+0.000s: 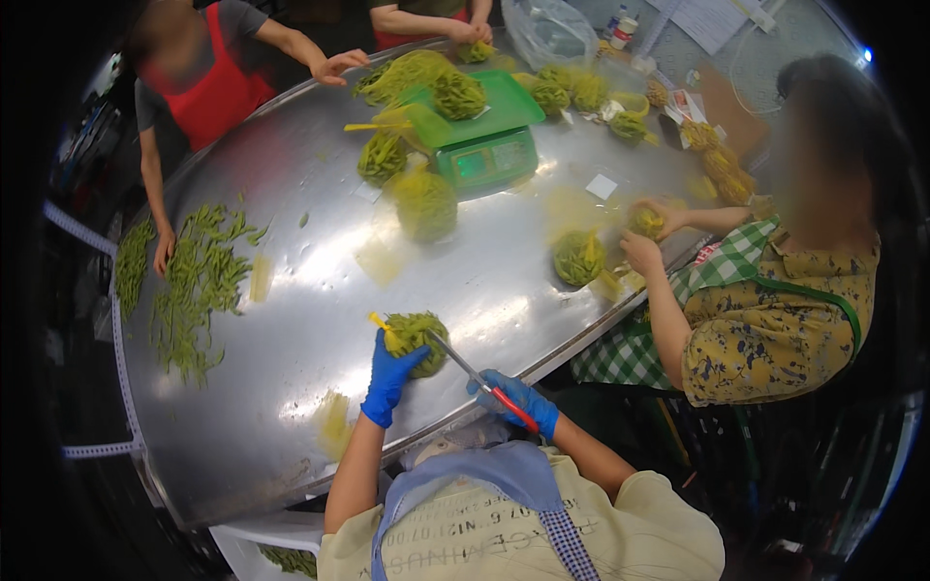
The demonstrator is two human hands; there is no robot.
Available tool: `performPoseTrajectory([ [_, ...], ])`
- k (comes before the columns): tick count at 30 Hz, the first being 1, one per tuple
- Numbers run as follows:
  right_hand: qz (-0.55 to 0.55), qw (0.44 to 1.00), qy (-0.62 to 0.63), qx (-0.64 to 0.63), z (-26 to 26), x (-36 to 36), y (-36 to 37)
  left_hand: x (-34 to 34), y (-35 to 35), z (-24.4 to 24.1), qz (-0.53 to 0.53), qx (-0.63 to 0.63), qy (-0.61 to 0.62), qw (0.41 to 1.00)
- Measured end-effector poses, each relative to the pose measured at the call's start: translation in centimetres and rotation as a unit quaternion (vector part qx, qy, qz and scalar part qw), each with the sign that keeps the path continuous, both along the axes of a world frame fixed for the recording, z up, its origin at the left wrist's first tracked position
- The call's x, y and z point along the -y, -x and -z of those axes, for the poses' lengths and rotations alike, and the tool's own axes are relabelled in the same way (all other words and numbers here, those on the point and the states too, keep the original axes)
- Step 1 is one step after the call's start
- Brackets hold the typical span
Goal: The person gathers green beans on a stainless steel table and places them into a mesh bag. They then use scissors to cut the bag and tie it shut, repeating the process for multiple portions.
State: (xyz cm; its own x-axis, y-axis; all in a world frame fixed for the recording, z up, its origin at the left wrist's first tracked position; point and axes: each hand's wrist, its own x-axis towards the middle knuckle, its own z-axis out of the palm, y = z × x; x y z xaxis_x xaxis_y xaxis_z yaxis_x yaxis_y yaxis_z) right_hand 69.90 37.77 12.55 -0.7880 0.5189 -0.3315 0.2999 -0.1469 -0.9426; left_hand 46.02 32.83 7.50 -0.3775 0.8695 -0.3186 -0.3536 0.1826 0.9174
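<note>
My left hand [392, 370], in a blue glove, grips a yellow net bag of green pods [418, 330] near the front of the steel table. A yellow closure [377, 320] stands up at the bag's left end. My right hand [512, 398], also gloved in blue, is closed on a long metal tool with a red handle [508, 407]. The tool's tip reaches to the right side of the bag; I cannot tell its exact kind or whether the tip touches the pods.
Loose green pods [207, 269] cover the left side of the steel table [305, 290]. At the back stands a green digital scale [487, 156] bearing a filled net bag [458, 96]. Co-workers' hands are at the left, far and right edges. Another filled bag [579, 258] lies to the right.
</note>
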Motion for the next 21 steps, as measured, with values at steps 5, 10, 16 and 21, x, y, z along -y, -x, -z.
performPoseTrajectory([
  [5,0.091,0.995,-0.004,-0.041,0.1,-1.1,-2.2,-5.8,-5.3,-0.3,0.070,0.034,-0.011,0.997],
  [10,0.183,0.976,0.087,-0.081,0.2,-2.2,-4.4,-12.7,-12.0,1.8,0.084,-0.050,-0.040,0.994],
  [16,0.208,0.974,-0.026,-0.084,2.4,-2.5,-5.0,-12.6,-14.0,0.5,0.208,-0.022,-0.063,0.976],
  [21,0.122,0.972,-0.198,-0.017,2.1,-4.0,-2.0,-7.0,-8.4,6.5,-0.034,0.007,0.009,0.999],
])
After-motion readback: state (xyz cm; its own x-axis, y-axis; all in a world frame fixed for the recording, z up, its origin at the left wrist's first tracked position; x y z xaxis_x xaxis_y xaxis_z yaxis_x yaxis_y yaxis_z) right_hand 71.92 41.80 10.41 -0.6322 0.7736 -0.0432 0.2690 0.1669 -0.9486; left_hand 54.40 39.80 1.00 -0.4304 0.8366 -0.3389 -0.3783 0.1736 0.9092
